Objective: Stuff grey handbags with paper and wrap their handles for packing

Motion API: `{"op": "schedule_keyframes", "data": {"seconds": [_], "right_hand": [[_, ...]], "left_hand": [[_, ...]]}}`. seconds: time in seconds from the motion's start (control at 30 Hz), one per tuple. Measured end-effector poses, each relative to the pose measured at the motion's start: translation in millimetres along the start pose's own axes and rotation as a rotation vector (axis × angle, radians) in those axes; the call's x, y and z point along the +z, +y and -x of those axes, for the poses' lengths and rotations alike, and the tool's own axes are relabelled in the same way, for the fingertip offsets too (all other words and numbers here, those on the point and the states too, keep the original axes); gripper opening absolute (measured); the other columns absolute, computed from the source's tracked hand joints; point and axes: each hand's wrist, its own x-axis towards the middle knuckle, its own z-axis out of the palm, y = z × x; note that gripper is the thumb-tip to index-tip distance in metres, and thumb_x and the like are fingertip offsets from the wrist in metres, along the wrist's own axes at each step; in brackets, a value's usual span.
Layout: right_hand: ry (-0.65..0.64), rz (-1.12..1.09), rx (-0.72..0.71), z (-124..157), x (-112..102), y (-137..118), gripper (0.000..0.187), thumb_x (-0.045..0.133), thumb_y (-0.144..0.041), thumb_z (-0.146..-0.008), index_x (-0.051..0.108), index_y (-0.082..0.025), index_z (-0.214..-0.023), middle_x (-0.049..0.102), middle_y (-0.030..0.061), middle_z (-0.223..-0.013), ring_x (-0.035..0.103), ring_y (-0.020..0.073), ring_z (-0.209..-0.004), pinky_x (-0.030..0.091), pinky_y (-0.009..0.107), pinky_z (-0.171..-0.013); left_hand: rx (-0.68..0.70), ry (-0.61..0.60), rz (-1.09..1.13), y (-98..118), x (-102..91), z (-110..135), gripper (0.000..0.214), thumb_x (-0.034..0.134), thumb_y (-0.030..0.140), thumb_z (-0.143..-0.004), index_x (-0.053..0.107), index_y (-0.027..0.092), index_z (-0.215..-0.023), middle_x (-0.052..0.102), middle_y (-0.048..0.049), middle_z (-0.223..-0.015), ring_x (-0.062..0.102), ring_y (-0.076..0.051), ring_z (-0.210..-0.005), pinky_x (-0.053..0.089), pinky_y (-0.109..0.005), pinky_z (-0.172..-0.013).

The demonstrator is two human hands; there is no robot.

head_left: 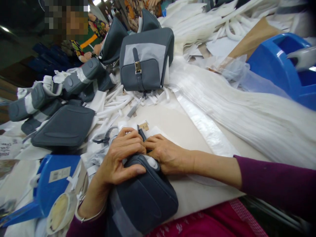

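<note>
Both hands are together and clamped on the near end of a dark grey bag point(145, 200), which lies on its side at the table's near edge. The left hand point(120, 158) curls over the bag's top, its thumb pressed on the panel. The right hand point(168, 153) comes in from the right, fingers meeting the left hand's at the top edge, beside a white filling point(151, 162). A dark strap tab point(141, 134) stands up just past the fingertips; its exact hold is hidden. The bag is kept steady by pressure from both sides. A small tan label point(144, 126) lies just beyond. Left: a blue bin point(55, 184), a pile of grey bags point(63, 126). Far: a buckled bag point(145, 59), white strips point(113, 105). Right: white sheets point(249, 115), another blue bin point(278, 62). Far left, a co-worker's hands point(89, 51).
</note>
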Motion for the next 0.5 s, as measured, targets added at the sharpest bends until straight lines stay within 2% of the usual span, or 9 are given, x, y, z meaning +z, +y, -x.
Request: {"op": "schedule_keyframes", "data": {"seconds": [0.13,0.27,0.43,0.5], "right_hand": [[-0.022,0.089,0.065,0.3,5.0,-0.6,0.022,0.064,-0.032,-0.074,0.067,-0.019,-0.09,0.058,0.0083,-0.106,0.047,0.0257,-0.107,0.025,0.046,-0.103],[-0.051,0.113,0.099,3.1,5.6,0.0,0.024,0.064,-0.026,-0.072,0.066,-0.019,-0.095,0.055,0.0085,-0.108,0.046,0.0257,-0.11,0.022,0.048,-0.105],[-0.07,0.064,0.095,7.1,-7.9,3.6,0.027,0.059,-0.018,-0.079,0.061,-0.019,-0.105,0.054,0.0078,-0.114,0.048,0.0216,-0.108,0.034,0.042,-0.099],[0.001,0.119,0.255,9.5,-18.4,1.5,0.032,0.061,-0.019,-0.079,0.057,-0.017,-0.111,0.052,0.0102,-0.119,0.047,0.0225,-0.109,0.039,0.039,-0.093]], "left_hand": [[-0.008,-0.028,-0.013,-1.1,2.9,-1.5,0.044,0.043,0.058,-0.085,0.058,0.018,-0.073,0.059,-0.0056,-0.071,0.052,-0.021,-0.075,0.035,-0.043,-0.087],[-0.006,-0.047,-0.028,-1.9,5.3,-3.0,0.044,0.042,0.056,-0.086,0.059,0.018,-0.073,0.059,-0.0054,-0.07,0.052,-0.02,-0.076,0.035,-0.042,-0.088],[-0.002,-0.051,-0.018,-2.6,4.8,-2.7,0.043,0.043,0.056,-0.086,0.059,0.018,-0.074,0.06,-0.0058,-0.072,0.053,-0.021,-0.078,0.035,-0.042,-0.088],[-0.002,-0.055,-0.012,-3.0,4.3,-2.2,0.042,0.044,0.055,-0.086,0.059,0.018,-0.075,0.06,-0.0058,-0.073,0.053,-0.021,-0.078,0.035,-0.042,-0.087]]}}
